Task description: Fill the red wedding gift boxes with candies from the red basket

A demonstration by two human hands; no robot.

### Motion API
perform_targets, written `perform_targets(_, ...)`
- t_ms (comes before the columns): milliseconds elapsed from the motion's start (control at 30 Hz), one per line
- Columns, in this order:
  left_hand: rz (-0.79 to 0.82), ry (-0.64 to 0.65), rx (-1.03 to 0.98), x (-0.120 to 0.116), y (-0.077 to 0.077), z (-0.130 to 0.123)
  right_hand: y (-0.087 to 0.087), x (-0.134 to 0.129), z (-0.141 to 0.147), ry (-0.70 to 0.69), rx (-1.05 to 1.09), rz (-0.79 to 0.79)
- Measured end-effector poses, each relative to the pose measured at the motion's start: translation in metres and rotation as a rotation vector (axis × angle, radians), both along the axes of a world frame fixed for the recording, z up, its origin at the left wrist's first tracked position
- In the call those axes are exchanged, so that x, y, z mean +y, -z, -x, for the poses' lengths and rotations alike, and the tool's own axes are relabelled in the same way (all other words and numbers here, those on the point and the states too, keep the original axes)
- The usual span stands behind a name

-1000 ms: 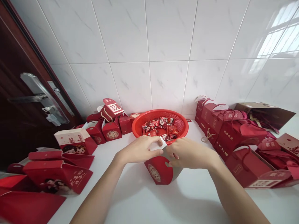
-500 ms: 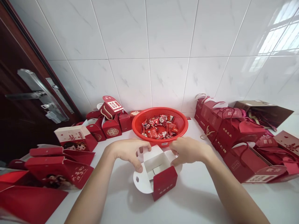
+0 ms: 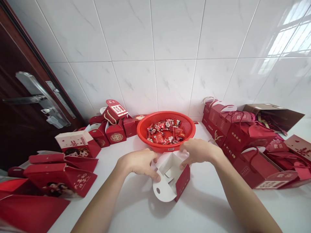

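Observation:
A small gift box [image 3: 182,183], red outside and white inside, stands on the white table with its top open and a rounded white flap spread toward me. My left hand [image 3: 143,164] grips the box's left side, thumb on the white flap. On the right side, my right hand [image 3: 196,152] holds the box with its thumb at the inner edge and its fingers behind. White tabs show on the box's floor. Just behind it, a red plastic basket [image 3: 190,137] holds several red-wrapped candies [image 3: 158,138].
Several red boxes [image 3: 116,132] and larger red cartons [image 3: 58,176] stand at the left, near a dark door with a metal handle [image 3: 36,94]. Rows of red boxes [image 3: 257,168] and a brown bag [image 3: 289,118] occupy the right. A tiled wall [image 3: 175,84] rises behind.
Both hands have shifted the box slightly to the right and turned it a little. The left hand has moved right with it.

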State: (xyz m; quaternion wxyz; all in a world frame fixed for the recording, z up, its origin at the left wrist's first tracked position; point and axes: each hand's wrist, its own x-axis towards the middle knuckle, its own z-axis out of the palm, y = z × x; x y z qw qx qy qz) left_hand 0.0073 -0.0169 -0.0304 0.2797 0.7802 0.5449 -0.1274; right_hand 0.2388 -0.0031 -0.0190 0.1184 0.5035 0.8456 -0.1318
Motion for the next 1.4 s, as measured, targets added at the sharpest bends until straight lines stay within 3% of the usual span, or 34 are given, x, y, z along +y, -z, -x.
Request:
perform_targets(100, -0.039, 0.011, -0.016, -0.005, 0.001, -0.007, -0.008, -0.002, -0.011, 0.080, 0.086, -0.059)
perform_targets(367, -0.065, -0.052, 0.022, -0.016, -0.001, -0.018, -0.024, -0.023, -0.022, -0.067, 0.217, -0.172)
perform_targets(500, -0.131, -0.011, 0.049, -0.022, -0.005, -0.021, -0.023, -0.020, -0.018, -0.139, 0.244, -0.067)
perform_targets(667, -0.196, 0.015, 0.039, -0.026, -0.007, -0.025, -0.017, -0.006, -0.018, -0.021, 0.105, 0.054)
perform_targets(933, -0.197, 0.218, -0.125, -0.028, -0.002, -0.036, -0.015, 0.001, -0.025, -0.055, 0.151, 0.108)
perform_targets(1067, -0.151, 0.182, -0.135, -0.032, -0.006, -0.040, -0.018, 0.000, -0.029, -0.064, 0.190, 0.101)
perform_targets(1400, -0.206, 0.024, 0.062, -0.031, -0.006, -0.034, -0.013, 0.002, -0.037, -0.214, 0.345, 0.076)
